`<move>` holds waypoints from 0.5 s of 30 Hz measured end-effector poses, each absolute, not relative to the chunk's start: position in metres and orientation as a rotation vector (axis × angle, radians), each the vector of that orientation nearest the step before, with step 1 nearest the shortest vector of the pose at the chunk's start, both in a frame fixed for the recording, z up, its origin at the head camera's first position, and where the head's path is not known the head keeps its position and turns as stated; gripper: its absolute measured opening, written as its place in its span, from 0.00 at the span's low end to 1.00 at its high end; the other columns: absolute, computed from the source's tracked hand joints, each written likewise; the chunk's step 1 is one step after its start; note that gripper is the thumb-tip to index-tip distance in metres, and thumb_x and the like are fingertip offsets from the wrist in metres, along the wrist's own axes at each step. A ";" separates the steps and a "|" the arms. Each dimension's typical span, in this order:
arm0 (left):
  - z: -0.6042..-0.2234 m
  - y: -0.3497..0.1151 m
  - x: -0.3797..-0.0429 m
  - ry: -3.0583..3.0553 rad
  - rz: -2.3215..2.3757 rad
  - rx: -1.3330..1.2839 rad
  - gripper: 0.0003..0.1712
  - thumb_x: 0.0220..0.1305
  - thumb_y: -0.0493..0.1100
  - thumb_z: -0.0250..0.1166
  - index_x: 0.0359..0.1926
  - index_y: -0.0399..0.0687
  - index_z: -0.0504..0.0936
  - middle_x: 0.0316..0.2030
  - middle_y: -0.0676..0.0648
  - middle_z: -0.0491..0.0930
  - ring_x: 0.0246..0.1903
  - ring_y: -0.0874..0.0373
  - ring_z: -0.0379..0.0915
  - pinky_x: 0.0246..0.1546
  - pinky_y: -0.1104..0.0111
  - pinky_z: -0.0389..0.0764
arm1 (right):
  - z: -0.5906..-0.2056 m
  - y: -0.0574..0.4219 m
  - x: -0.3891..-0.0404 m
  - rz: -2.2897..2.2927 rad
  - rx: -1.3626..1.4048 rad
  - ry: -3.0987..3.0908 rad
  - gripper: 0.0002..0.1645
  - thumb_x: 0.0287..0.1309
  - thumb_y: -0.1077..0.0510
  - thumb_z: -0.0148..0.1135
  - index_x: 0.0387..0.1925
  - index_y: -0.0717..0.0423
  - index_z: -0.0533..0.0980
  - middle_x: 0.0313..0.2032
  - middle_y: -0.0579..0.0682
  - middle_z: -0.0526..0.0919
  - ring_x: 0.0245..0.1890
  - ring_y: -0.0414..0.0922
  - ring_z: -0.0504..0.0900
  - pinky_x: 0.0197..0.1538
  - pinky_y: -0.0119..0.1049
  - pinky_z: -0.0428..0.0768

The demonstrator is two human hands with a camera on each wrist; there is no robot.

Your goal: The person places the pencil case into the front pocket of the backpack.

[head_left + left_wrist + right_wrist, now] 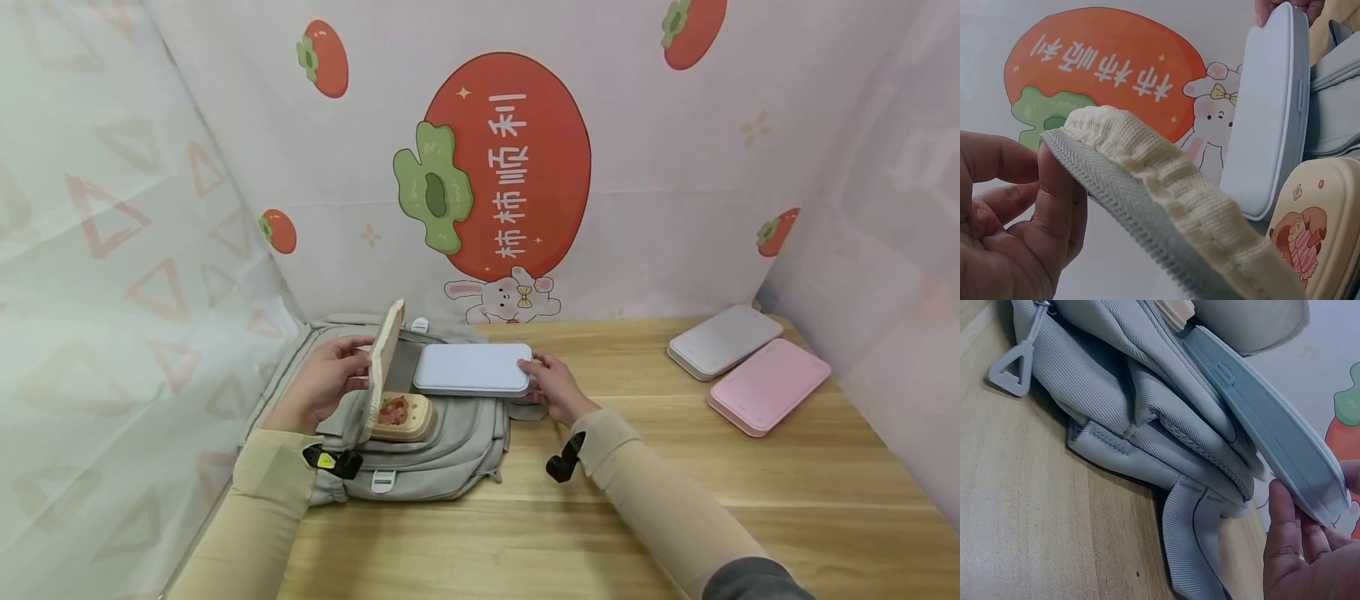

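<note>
A grey backpack lies on the table with its zipped front flap raised; the flap has a cream ruffled lining. My left hand grips the flap's edge between thumb and fingers, and the zipper teeth show in the left wrist view. A light blue pencil case is in my right hand, held at its right end with thumb on top and fingers beneath. Its left end is over the open pocket. Beside it in the pocket sits a cream pencil case with a bear picture, partly hidden by the flap.
At the table's right back lie a white case and a pink case, side by side. A patterned cloth wall stands behind the table. A strap and a zipper pull hang from the backpack.
</note>
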State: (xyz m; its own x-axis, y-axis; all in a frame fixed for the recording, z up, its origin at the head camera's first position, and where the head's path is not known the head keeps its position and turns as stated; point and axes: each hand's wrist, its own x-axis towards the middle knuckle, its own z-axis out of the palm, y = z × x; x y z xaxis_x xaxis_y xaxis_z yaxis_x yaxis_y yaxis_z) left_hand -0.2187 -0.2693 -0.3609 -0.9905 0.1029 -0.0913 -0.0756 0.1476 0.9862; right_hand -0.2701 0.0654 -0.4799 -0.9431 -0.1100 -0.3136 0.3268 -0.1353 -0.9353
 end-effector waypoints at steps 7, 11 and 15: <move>-0.356 -0.265 -0.214 2.253 1.955 0.116 0.26 0.76 0.28 0.50 0.70 0.18 0.62 0.36 0.50 0.77 0.32 0.64 0.78 0.32 0.73 0.83 | -0.480 0.067 -0.270 -2.130 0.233 1.857 0.34 0.76 0.56 0.58 0.76 0.61 0.62 0.49 0.55 0.76 0.29 0.38 0.80 0.35 0.33 0.82; -0.355 -0.264 -0.213 2.232 1.960 0.143 0.25 0.76 0.27 0.50 0.69 0.17 0.61 0.36 0.50 0.77 0.32 0.64 0.78 0.33 0.74 0.83 | -0.481 0.067 -0.270 -2.122 0.232 1.849 0.35 0.75 0.56 0.59 0.76 0.63 0.61 0.50 0.56 0.78 0.30 0.38 0.81 0.34 0.32 0.83; -0.355 -0.264 -0.211 2.208 1.964 0.165 0.25 0.76 0.27 0.49 0.70 0.17 0.61 0.37 0.50 0.77 0.33 0.64 0.78 0.33 0.73 0.83 | -0.482 0.068 -0.270 -2.094 0.222 1.845 0.34 0.76 0.56 0.58 0.76 0.64 0.61 0.54 0.58 0.78 0.32 0.39 0.83 0.38 0.35 0.85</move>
